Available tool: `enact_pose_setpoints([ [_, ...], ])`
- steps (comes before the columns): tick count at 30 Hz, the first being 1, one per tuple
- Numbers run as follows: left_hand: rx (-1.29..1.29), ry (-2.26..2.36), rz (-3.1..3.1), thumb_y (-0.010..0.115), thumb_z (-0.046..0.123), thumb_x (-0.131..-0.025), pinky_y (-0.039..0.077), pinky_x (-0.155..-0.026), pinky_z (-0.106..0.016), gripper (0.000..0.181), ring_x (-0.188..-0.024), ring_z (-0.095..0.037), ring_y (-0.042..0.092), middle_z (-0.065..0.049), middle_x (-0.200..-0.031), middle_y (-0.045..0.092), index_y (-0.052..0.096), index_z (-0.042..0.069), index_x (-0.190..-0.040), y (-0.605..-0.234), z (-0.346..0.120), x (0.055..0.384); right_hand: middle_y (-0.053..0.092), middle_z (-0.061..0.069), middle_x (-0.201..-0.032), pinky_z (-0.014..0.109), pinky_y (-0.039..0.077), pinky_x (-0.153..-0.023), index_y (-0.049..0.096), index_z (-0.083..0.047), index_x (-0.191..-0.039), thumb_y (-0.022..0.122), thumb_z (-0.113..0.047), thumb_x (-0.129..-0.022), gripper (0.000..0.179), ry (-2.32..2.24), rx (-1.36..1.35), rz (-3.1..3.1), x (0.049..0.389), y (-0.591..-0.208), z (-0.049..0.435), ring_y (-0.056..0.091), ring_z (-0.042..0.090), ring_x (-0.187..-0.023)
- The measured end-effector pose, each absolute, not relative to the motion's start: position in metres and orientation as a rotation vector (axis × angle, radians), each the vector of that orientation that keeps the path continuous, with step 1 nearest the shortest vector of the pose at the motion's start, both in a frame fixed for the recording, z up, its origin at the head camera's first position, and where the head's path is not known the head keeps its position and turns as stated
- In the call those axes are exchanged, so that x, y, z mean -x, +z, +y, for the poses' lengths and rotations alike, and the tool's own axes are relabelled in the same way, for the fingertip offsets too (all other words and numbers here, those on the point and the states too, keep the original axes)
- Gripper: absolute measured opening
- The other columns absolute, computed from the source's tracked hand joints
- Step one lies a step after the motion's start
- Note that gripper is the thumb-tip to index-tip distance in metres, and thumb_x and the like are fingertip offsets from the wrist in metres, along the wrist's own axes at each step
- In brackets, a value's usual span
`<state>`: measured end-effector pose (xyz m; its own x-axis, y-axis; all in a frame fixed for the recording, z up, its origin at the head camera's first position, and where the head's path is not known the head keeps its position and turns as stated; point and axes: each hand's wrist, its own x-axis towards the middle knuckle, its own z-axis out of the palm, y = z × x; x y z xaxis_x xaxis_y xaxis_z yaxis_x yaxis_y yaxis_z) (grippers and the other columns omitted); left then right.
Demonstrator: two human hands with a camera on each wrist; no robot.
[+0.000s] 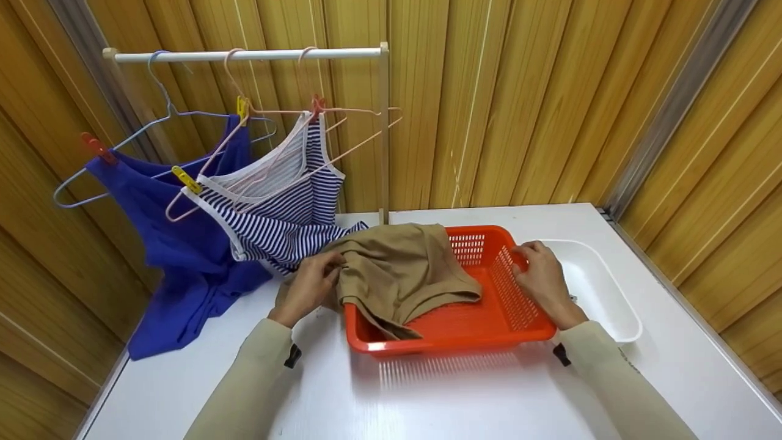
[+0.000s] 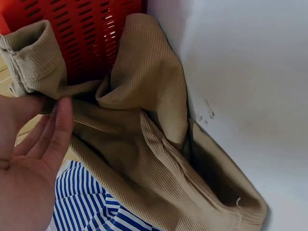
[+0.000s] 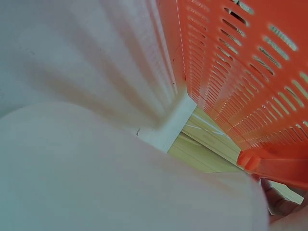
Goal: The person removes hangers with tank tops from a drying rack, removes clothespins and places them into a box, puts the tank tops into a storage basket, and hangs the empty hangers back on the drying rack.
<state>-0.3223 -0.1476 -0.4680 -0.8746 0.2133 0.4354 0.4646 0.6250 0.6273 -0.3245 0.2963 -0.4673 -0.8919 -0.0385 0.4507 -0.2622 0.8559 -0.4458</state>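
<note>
A brown ribbed garment (image 1: 400,269) lies partly inside a red plastic basket (image 1: 525,333) and drapes over its left side onto the table. My left hand (image 1: 311,284) pinches a fold of this garment by the basket's left rim; in the left wrist view, the thumb and fingers of that hand (image 2: 36,144) meet at the cloth. On the opposite side, my right hand (image 1: 544,281) grips the basket's right rim, its fingers curled over the edge. Only a bit of the right hand (image 3: 286,207) shows in the right wrist view.
A white basin (image 1: 605,287) stands right of the basket. At left, a rack (image 1: 256,55) carries hangers with a blue garment (image 1: 195,269) and a striped tank top (image 1: 287,232), fixed with red and yellow clothespins (image 1: 185,179). Wood-look walls enclose the white table (image 1: 342,403).
</note>
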Motion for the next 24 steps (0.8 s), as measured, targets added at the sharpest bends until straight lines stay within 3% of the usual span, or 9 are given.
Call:
enact_pose_setpoints([
  [6,0.546,-1.088,-2.455,0.063,-0.005,-0.089,0.055,-0.074,-0.039,0.013,-0.081,-0.023,0.068,-0.012,-0.09,0.073,0.07,0.004,-0.095,-0.454,-0.148,0.324,0.06,0.025,-0.108,0.056,0.046,-0.091,0.068,0.006,-0.113,0.066,0.001,-0.081,0.032,0.701,-0.244,-2.569,0.324,-0.468,0.296,0.057,0.042,-0.103],
  [15,0.609,-1.035,-2.377,0.062,-0.005,-0.089,0.056,-0.075,-0.037,0.011,-0.081,-0.022,0.067,-0.011,-0.091,0.072,0.069,0.003,-0.091,-0.407,-0.129,0.317,0.06,0.024,-0.109,0.055,0.046,-0.092,0.067,0.007,-0.113,0.067,0.001,-0.081,0.033,0.712,-0.246,-2.578,0.326,-0.468,0.294,0.057,0.042,-0.103],
  [24,0.882,-0.935,-2.33,0.063,0.001,-0.092,0.055,-0.086,-0.035,0.009,-0.091,-0.021,0.067,-0.008,-0.095,0.072,0.07,0.006,-0.095,-0.382,-0.089,0.296,0.061,0.025,-0.11,0.055,0.045,-0.092,0.068,0.006,-0.112,0.066,0.002,-0.08,0.033,0.707,-0.228,-2.578,0.324,-0.467,0.296,0.056,0.043,-0.104],
])
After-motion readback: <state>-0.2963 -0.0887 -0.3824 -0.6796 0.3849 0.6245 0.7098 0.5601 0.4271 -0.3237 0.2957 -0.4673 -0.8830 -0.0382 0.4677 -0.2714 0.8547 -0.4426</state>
